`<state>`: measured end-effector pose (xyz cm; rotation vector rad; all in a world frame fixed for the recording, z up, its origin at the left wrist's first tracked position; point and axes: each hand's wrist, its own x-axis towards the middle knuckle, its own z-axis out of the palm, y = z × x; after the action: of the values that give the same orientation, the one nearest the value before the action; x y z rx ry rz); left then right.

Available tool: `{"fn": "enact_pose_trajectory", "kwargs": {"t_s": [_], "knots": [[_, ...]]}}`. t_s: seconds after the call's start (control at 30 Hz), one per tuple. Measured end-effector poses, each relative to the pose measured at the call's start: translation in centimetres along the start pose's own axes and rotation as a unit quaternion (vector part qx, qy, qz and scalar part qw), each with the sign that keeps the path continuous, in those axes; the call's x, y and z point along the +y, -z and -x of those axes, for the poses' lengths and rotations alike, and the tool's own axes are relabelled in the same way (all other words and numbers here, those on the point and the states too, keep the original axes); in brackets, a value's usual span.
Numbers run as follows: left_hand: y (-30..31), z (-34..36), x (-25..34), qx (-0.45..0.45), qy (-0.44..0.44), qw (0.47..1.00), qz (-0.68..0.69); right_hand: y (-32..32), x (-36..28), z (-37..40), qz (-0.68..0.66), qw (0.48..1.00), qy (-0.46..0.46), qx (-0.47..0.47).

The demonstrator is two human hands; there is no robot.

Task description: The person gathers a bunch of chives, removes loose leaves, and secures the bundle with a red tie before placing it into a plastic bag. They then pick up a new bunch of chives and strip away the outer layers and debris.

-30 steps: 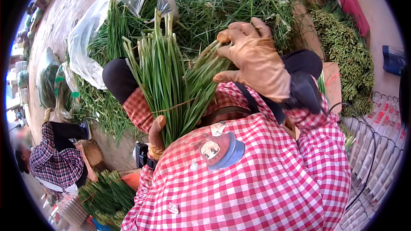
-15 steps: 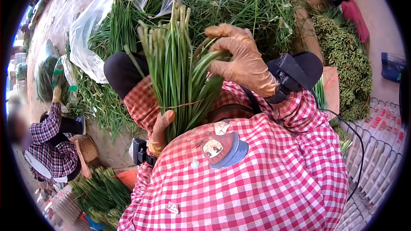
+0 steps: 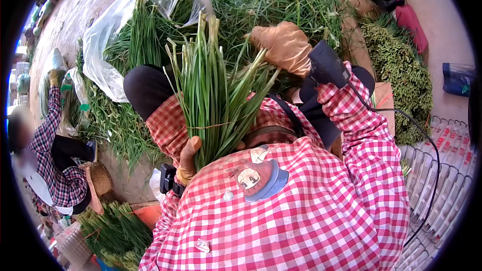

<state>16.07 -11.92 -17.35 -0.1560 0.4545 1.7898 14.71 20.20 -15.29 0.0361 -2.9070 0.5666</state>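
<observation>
My left hand (image 3: 189, 159), in an orange-brown glove, grips the lower part of a bundle of long green stalks (image 3: 208, 88). A thin band circles the bundle near its lower end, and the pale cut ends point up. Some stalks lean out to the right. My right hand (image 3: 283, 47), gloved too, is at the upper right of the bundle with its fingers curled together. A thin green strand shows at its fingertips, but what it pinches is hard to make out.
Loose green stalks (image 3: 281, 5) are heaped ahead. A clear plastic bag (image 3: 98, 65) holds more bundles. Another person (image 3: 55, 165) sits at the left. Tied bundles (image 3: 118, 228) lie lower left, green heaps (image 3: 401, 70) at right, and a wire rack (image 3: 437, 170) at lower right.
My right hand has moved up and right from the bundle, and its fingers have closed. The right-hand stalks have spread outward. The other person's arm has reached further up.
</observation>
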Motion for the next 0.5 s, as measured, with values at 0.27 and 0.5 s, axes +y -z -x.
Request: {"fn": "enact_pose_trajectory", "kwargs": {"t_s": [0.27,0.5], "knots": [[1.2,-0.3,0.2,-0.023,-0.055,0.998,0.036,3.0,10.9,2.2,0.067,0.929,-0.343,0.121],[1.4,-0.6,0.4,-0.03,-0.072,0.995,0.057,1.9,5.8,6.5,0.011,0.975,-0.136,0.173]]}}
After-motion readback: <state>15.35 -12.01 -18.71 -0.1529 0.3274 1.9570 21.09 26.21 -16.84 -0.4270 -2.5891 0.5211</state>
